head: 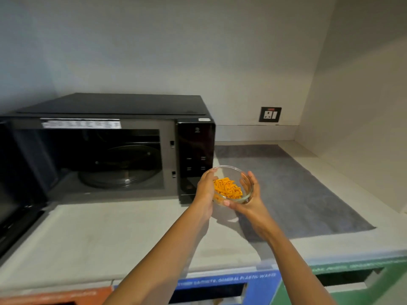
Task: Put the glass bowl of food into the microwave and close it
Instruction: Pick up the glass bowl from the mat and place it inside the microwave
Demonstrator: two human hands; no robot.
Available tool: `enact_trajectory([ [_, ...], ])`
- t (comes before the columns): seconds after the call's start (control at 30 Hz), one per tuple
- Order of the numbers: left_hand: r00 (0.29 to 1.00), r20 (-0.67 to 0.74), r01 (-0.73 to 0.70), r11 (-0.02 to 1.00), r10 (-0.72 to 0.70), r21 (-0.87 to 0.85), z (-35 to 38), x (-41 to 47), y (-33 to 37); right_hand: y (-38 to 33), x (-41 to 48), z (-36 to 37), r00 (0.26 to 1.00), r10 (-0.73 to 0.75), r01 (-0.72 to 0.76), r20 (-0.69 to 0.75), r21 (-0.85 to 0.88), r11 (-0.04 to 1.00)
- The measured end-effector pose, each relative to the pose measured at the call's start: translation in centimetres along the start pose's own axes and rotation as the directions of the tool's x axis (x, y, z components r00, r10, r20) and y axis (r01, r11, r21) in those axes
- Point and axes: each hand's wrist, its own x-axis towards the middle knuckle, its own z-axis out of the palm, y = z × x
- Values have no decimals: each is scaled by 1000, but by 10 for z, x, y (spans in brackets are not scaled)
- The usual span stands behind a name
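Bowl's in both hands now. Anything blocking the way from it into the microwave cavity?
Nothing visible. The left hand and right hand hold the glass bowl before the control panel; the microwave door is swung open and the turntable is bare.

Both hands (229, 194) cup glass bowl (233, 186); microwave (110, 146) open.

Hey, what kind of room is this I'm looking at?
Likely a shared pantry or office kitchenette: an open microwave on a counter, a wall socket, and labelled waste-sorting bins below.
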Motion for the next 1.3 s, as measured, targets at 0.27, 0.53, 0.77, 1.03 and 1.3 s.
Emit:
enact_trajectory([
  [0.27,998,-45,-53,999,52,-13,-69,-64,38,-38,-36,77,999,-46,48,27,-57,997],
  [0.53,982,-161,-104,994,99,-23,-140,-76,73,-48,-19,153,992,-47,56,121,-71,996],
  [0.77,951,-280,-142,990,134,-11,-195,-46,93,-38,21,213,969,-19,18,245,5,1000],
  [1.03,912,-371,-142,983,176,119,-241,1,105,-23,72,252,945,-11,17,328,-14,1000],
  [1.3,905,-408,-100,992,121,72,-269,39,97,2,108,266,937,31,13,348,-124,992],
])
